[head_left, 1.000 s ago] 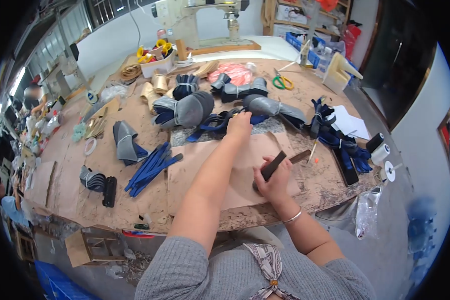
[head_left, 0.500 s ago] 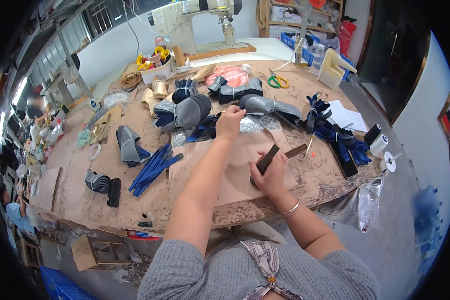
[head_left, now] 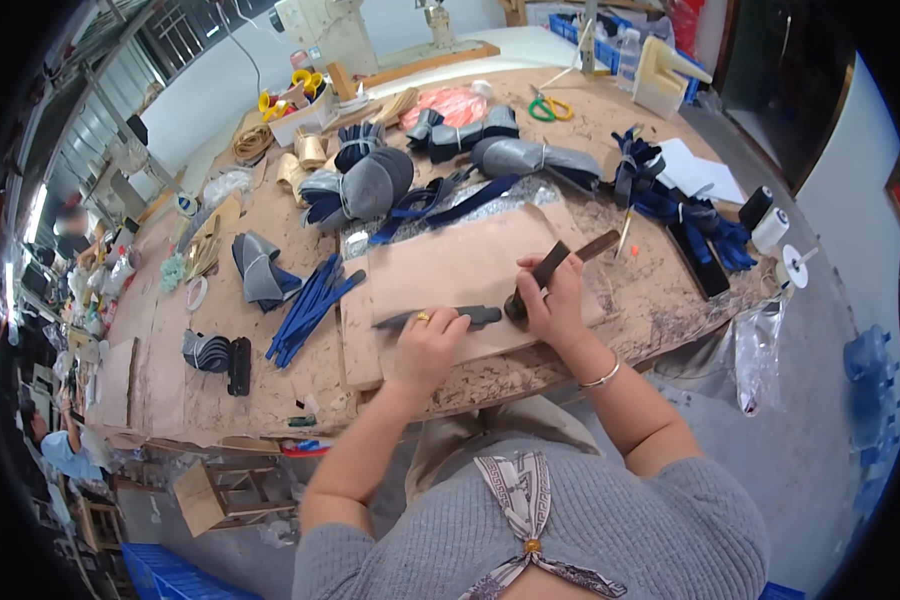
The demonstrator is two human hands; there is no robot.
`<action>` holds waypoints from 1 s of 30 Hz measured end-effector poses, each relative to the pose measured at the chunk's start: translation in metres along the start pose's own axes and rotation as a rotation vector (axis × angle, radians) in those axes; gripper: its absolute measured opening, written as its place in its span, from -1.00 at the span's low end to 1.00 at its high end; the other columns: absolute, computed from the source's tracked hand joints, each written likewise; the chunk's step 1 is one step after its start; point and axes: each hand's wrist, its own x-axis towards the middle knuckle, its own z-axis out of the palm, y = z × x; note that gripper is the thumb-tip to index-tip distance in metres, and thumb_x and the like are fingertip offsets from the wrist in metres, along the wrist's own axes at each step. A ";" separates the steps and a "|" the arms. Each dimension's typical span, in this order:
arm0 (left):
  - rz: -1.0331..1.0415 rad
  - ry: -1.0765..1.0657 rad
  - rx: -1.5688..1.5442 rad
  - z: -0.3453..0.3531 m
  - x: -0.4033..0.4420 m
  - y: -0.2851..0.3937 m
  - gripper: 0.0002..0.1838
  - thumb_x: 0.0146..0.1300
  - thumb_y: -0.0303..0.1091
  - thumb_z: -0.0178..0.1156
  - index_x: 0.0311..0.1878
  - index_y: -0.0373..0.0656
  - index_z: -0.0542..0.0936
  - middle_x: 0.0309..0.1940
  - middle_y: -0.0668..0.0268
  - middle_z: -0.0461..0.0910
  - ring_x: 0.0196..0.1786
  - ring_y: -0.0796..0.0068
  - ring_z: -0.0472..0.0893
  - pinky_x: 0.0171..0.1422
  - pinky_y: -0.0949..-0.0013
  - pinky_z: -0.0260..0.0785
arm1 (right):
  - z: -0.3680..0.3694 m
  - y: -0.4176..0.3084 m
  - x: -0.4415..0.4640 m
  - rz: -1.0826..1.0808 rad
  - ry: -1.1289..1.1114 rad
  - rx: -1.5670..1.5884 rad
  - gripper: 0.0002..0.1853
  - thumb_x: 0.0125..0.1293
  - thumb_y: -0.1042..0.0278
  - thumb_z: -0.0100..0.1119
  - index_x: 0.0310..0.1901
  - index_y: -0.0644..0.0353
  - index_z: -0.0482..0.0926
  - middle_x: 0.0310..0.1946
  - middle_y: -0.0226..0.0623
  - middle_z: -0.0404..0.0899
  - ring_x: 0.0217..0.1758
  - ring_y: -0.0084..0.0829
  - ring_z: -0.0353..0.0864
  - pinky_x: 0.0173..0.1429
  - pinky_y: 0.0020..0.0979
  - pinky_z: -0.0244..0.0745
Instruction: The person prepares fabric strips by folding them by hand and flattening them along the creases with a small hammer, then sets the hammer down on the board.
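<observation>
My left hand (head_left: pixel 428 350) is closed on a flat dark grey piece (head_left: pixel 482 314) with a pointed end, low over the pale board (head_left: pixel 440 265); its palm side is hidden. In my right hand (head_left: pixel 555 300) is a hammer, gripped around its dark head (head_left: pixel 551 262), with the brown handle (head_left: pixel 600 245) sticking out to the upper right. The hammer's round face lies close to the grey piece's right end. Behind the board, dark blue strips (head_left: pixel 475 200) rest on a silvery sheet (head_left: pixel 425 228).
Tied grey bundles (head_left: pixel 375 187) and another long grey bundle (head_left: pixel 535 160) lie beyond the board. Blue strips (head_left: pixel 310 310) are piled to the left. Green-and-yellow scissors (head_left: pixel 550 107), thread spools (head_left: pixel 770 230) and a black phone-like slab (head_left: pixel 700 260) are further out.
My left hand has come back from the blue strips toward me and now holds the grey piece over the board. My right hand has stayed over the board's right side with the hammer.
</observation>
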 end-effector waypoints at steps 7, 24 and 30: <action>-0.253 0.115 -0.268 0.001 -0.001 0.024 -0.89 0.14 -0.44 0.31 -0.28 -0.24 0.65 -0.13 0.17 0.63 -0.02 0.12 0.57 0.10 0.13 0.40 | -0.002 -0.021 0.019 0.023 -0.034 -0.101 -0.88 0.21 0.36 0.32 -0.25 0.15 0.63 -0.52 -0.36 0.65 -0.44 -0.30 0.60 -0.07 -0.31 0.36; -0.539 -0.483 -0.523 -0.015 0.051 -0.004 -0.68 0.10 -0.39 0.37 -0.06 -0.24 0.67 -0.15 0.12 0.64 -0.05 0.16 0.64 0.09 0.22 0.50 | 0.023 -0.025 0.015 -0.083 -0.168 -0.136 -0.88 0.17 0.34 0.35 -0.34 0.12 0.60 -0.51 -0.42 0.60 -0.42 -0.33 0.58 -0.01 -0.28 0.32; -0.416 -0.300 -0.364 -0.002 0.036 -0.003 -0.83 0.15 -0.43 0.31 -0.17 -0.17 0.72 -0.24 0.18 0.65 -0.10 0.19 0.63 0.08 0.15 0.44 | 0.024 -0.024 0.016 -0.053 -0.184 -0.133 -0.89 0.17 0.34 0.34 -0.35 0.12 0.60 -0.51 -0.42 0.60 -0.43 -0.33 0.57 -0.01 -0.27 0.31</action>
